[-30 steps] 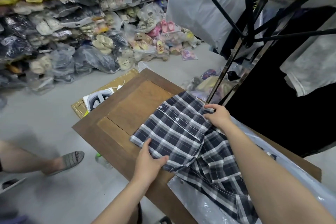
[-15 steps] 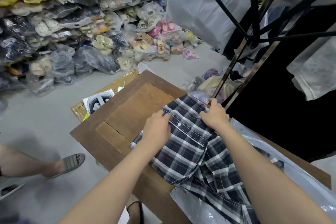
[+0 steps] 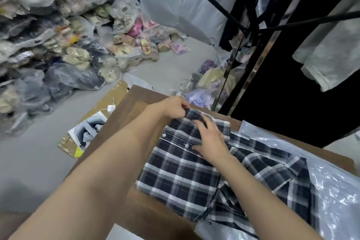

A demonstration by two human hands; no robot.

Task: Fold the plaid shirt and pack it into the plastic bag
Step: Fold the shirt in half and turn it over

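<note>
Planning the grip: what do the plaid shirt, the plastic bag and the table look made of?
Plaid shirt: woven cloth, matte; it folds softly. Plastic bag: thin clear film, glossy; crinkled glints. Table: probably wood or veneer, brown; panel lines.

Desk (image 3: 153,214): brown wood.
On it: plaid shirt (image 3: 181,177) at the middle, partly overlapping the clear plastic bag (image 3: 335,191) on the right.
</note>
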